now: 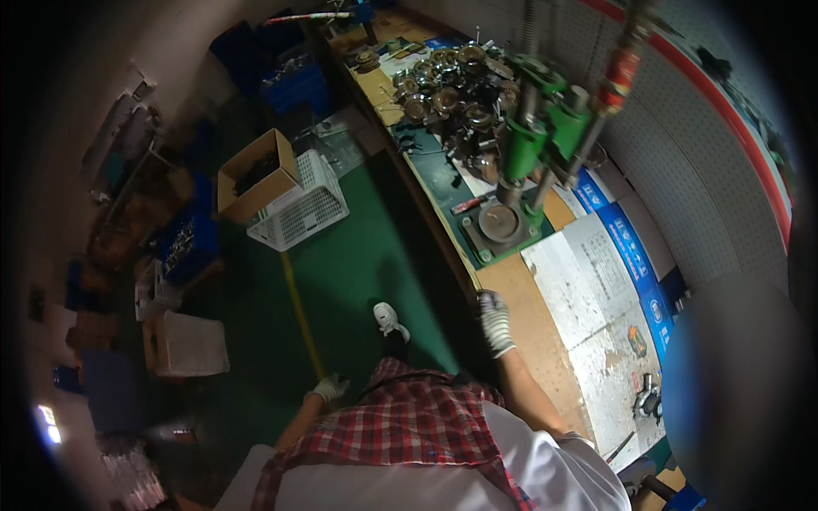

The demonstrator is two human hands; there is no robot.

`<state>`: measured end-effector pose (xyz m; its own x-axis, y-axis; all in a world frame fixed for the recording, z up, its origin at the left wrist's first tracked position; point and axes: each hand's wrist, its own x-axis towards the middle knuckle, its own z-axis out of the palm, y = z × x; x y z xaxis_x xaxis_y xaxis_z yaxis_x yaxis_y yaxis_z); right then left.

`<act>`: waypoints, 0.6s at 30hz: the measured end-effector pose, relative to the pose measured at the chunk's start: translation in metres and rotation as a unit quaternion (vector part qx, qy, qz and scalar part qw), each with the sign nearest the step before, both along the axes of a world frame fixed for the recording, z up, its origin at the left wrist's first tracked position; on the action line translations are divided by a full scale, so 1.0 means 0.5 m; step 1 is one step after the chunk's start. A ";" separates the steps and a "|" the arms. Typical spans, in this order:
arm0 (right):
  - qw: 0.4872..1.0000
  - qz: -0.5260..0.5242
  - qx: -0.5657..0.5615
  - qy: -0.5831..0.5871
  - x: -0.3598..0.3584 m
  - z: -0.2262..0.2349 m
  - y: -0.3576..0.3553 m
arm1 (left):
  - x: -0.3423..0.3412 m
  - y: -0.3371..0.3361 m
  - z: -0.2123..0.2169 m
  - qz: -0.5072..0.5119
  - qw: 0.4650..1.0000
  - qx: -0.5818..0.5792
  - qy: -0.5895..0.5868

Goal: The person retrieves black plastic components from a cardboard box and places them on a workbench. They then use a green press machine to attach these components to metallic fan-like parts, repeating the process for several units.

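My left hand [331, 388], in a pale work glove, hangs low beside my red checked apron [400, 417]. Nothing shows in it, and its fingers look loosely apart. At the near edge of the long workbench [515, 289] is my right hand [494, 320], in a striped glove with dark fingers. Those fingers point down and away, so their grip is hard to make out; no held thing is visible. Just beyond it stands a green bench press [545, 136] with a round metal plate [499, 222] on its base.
Shiny round metal parts [447, 98] crowd the far bench. Flattened cardboard [588, 298] covers its right part, with a dark metal part [648, 399] near me. On the green floor, left, sit a white crate [307, 209], a cardboard box [256, 175] and blue bins [189, 243].
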<state>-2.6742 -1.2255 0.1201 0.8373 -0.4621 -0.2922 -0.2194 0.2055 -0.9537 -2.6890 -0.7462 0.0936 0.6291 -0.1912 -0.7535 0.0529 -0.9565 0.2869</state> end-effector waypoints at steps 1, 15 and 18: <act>0.999 0.042 -0.005 -0.009 0.067 0.007 0.046 | 0.075 0.007 0.000 0.013 0.999 -0.012 -0.039; 0.891 0.167 -0.377 0.190 0.952 0.061 0.140 | 0.873 -0.073 0.133 -0.024 0.999 -0.030 -0.031; 0.866 0.127 -0.423 0.234 1.133 0.059 0.125 | 1.017 -0.113 0.118 -0.067 0.989 -0.095 -0.087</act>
